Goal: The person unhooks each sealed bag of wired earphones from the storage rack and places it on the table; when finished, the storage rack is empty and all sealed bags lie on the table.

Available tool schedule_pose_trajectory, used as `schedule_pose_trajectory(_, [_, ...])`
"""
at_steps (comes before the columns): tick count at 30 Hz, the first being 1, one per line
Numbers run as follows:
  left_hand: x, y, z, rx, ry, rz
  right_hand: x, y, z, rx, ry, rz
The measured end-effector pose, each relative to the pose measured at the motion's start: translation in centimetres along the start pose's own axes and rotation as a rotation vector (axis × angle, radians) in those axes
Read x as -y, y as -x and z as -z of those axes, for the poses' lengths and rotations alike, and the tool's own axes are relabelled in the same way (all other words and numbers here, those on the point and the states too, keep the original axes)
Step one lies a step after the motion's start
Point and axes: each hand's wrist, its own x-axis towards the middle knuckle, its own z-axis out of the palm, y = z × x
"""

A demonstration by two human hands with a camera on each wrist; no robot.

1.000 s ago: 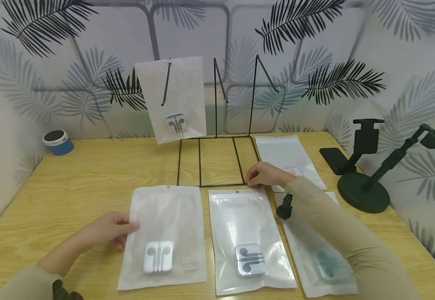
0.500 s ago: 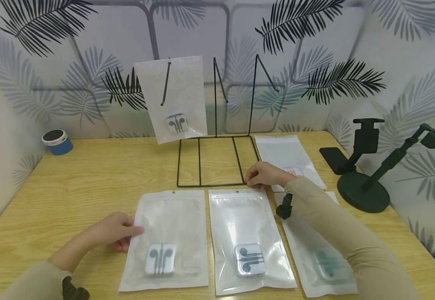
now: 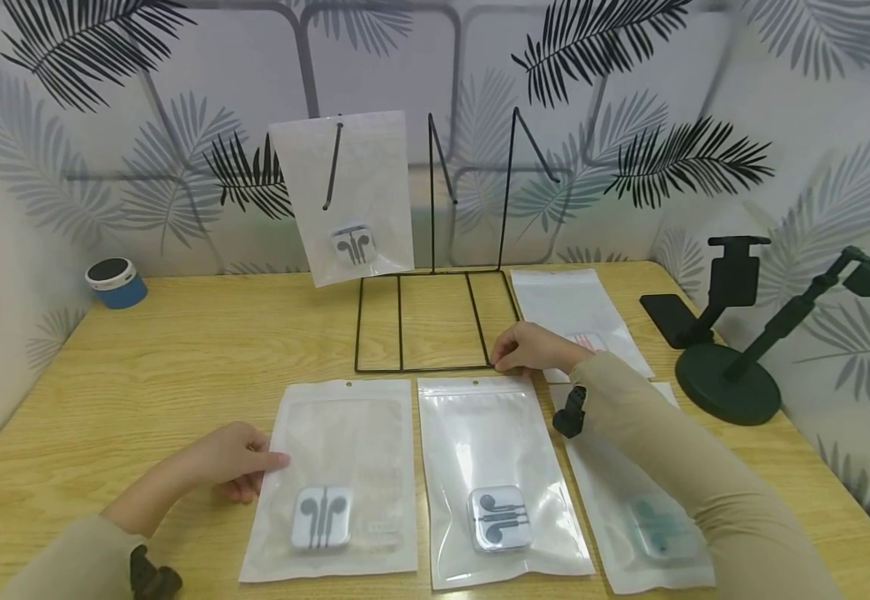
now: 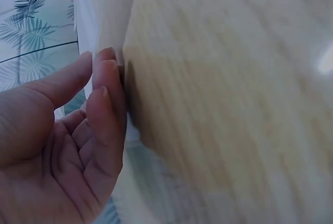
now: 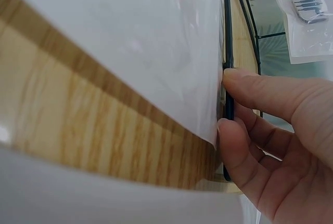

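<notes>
My left hand (image 3: 228, 458) pinches the left edge of a white zip pouch (image 3: 360, 442), thumb on top and fingers beneath. Inside that pouch, a square case of earphones (image 3: 321, 518) shows through. In the left wrist view, thumb and fingertips meet at the pouch's edge, close over the wood. With thumb and fingers, my right hand (image 3: 528, 346) grips the front right corner of a black wire display rack (image 3: 442, 368). The right wrist view shows the thin bar (image 5: 228, 37) between its thumb and fingers. Another earphone pouch (image 3: 371, 183) hangs on the rack's left hook.
A glossy earphone pouch (image 3: 487, 433) lies beside the left one. Under my right forearm is a pouch (image 3: 600, 467) with a greenish item; behind it lies one with red marks (image 3: 555, 292). A dark stand (image 3: 727, 383), a phone (image 3: 663, 315) and a blue-white jar (image 3: 118, 287) flank the table.
My left hand has shifted slightly right with the pouch, whose top edge has come down toward me and away from the rack's front bar. The right hand stays on the rack.
</notes>
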Motion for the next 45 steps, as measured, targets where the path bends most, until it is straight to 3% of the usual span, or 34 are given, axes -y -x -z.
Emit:
schedule_pose_trajectory(7, [-0.6,0.0,1.7,0.043,-0.005,-0.06,-0.1,0.2,0.2,-0.002,-0.001,0.002])
schedule_pose_trajectory(13, [-1.6,-1.0,4.4,0.01,0.001,-0.201,-0.2,0.3,0.2,-0.005,-0.004,0.0])
schedule_pose_trajectory(15, [-2.3,-1.3,5.4,-0.026,-0.026,-0.263,-0.3,0.3,0.2,-0.006,-0.003,-0.001])
schedule_pose_trajectory(19, [-4.1,-2.1,7.4,-0.172,-0.11,-0.339,-0.5,0.2,0.2,-0.007,-0.003,-0.002])
schedule_pose_trajectory(24, [-6.8,-3.9,9.9,-0.366,-0.047,-0.362,-0.8,0.1,0.2,-0.006,-0.004,-0.006])
schedule_pose_trajectory(29, [-9.2,-6.4,11.6,-0.542,0.128,-0.357,-0.8,0.0,0.2,-0.011,-0.003,-0.002])
schedule_pose_trajectory(32, [-10.3,-7.7,12.1,-0.608,0.227,-0.322,-0.8,-0.1,0.1,-0.009,-0.005,-0.002])
schedule_pose_trajectory(39, [-11.9,-10.0,13.0,-0.62,0.385,-0.256,-0.7,-0.3,-0.1,-0.006,-0.008,-0.008])
schedule_pose_trajectory(45, [-12.7,-11.1,13.3,-0.621,0.404,-0.272,-0.4,-0.2,0.0,-0.006,0.002,-0.006])
